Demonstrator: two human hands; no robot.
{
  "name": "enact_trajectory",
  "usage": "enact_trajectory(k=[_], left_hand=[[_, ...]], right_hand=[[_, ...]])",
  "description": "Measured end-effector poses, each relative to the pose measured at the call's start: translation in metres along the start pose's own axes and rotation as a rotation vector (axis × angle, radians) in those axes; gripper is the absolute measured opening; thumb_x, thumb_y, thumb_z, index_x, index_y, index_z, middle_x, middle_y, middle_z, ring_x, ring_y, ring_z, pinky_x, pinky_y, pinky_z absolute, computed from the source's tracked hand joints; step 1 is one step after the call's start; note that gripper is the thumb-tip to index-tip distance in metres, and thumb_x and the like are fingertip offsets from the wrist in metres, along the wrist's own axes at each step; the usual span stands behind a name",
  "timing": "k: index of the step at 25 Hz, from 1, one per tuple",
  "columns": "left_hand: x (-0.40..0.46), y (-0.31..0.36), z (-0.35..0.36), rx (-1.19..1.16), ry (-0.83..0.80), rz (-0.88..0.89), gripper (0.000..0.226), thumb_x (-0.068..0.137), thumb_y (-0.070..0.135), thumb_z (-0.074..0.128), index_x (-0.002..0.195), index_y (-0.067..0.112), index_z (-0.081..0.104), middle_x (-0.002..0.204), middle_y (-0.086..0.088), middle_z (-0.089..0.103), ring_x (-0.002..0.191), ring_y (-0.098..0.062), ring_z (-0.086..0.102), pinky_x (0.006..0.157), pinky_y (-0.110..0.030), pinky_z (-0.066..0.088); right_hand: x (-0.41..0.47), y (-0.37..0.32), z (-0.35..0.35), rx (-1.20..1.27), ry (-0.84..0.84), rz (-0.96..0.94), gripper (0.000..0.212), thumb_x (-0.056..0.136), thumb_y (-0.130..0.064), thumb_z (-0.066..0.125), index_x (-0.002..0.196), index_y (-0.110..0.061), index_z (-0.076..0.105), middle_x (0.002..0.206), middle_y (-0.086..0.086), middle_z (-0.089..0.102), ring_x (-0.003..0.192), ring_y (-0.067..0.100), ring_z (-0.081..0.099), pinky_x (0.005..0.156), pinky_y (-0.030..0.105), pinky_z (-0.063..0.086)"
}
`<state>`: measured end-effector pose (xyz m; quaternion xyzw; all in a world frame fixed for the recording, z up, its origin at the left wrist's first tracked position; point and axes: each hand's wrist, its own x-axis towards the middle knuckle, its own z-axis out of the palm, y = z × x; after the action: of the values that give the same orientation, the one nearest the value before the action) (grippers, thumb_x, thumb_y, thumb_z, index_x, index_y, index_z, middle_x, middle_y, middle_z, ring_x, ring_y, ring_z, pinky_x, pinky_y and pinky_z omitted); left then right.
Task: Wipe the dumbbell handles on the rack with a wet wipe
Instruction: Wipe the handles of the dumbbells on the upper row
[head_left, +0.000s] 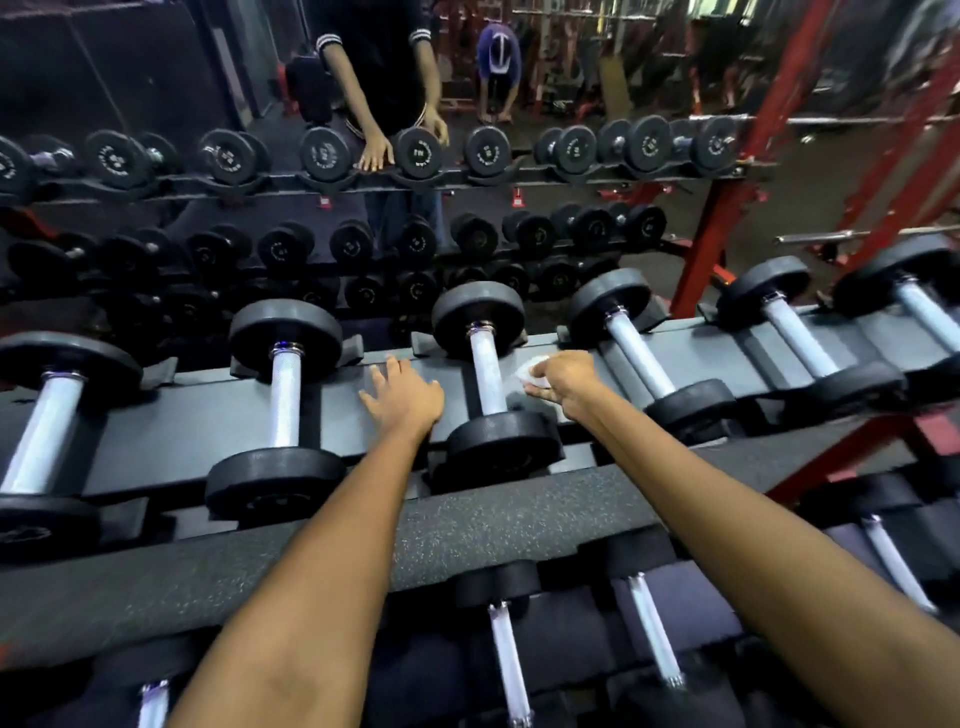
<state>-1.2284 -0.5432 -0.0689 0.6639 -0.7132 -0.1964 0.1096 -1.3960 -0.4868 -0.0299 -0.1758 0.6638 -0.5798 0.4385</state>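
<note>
Several black dumbbells with silver handles lie across the top shelf of the grey rack (208, 415). The middle dumbbell (488, 374) sits between my two hands. My left hand (402, 397) rests flat on the shelf just left of its handle, fingers spread, holding nothing. My right hand (563, 379) is just right of the handle, fingers closed on a crumpled white wet wipe (530, 373). The wipe is beside the handle, apart from it.
More dumbbells (506, 654) lie on the lower shelf near me. A mirror (363, 156) behind the rack reflects the racks, my arms and another person bending over. Red steel frames (737, 218) stand at the right.
</note>
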Motion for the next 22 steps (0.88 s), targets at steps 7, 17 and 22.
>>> enact_trajectory(k=[7, 17, 22], left_hand=[[-0.057, 0.121, -0.023, -0.284, 0.102, 0.155, 0.033, 0.098, 0.023, 0.044, 0.124, 0.013, 0.061, 0.131, -0.015, 0.059, 0.121, -0.033, 0.053, 0.094, -0.034, 0.043], [-0.036, 0.193, 0.096, -0.122, 0.16, 0.144, 0.049, 0.101, 0.026, 0.041, 0.144, 0.003, 0.036, 0.152, -0.016, 0.035, 0.142, -0.028, 0.028, 0.116, -0.039, 0.024], [-0.019, 0.175, 0.139, 0.086, 0.295, 0.142, 0.06, 0.103, 0.036, 0.031, 0.153, 0.007, 0.018, 0.162, -0.008, 0.012, 0.15, -0.018, 0.005, 0.122, -0.035, 0.001]], right_hand=[[-0.014, -0.042, -0.072, -0.15, -0.09, -0.105, 0.019, 0.084, 0.01, 0.049, 0.08, -0.008, 0.05, 0.072, 0.006, 0.059, 0.061, 0.013, 0.059, 0.06, 0.022, 0.055], [0.084, -0.048, -0.193, -0.225, -0.022, -0.154, 0.023, 0.08, 0.009, 0.052, 0.066, -0.009, 0.052, 0.084, 0.014, 0.055, 0.068, 0.023, 0.058, 0.066, 0.033, 0.056], [0.131, -0.029, -0.215, -0.454, -0.296, -0.008, 0.028, 0.079, 0.012, 0.053, 0.058, -0.005, 0.044, 0.054, 0.008, 0.042, 0.047, 0.017, 0.05, 0.064, 0.034, 0.052]])
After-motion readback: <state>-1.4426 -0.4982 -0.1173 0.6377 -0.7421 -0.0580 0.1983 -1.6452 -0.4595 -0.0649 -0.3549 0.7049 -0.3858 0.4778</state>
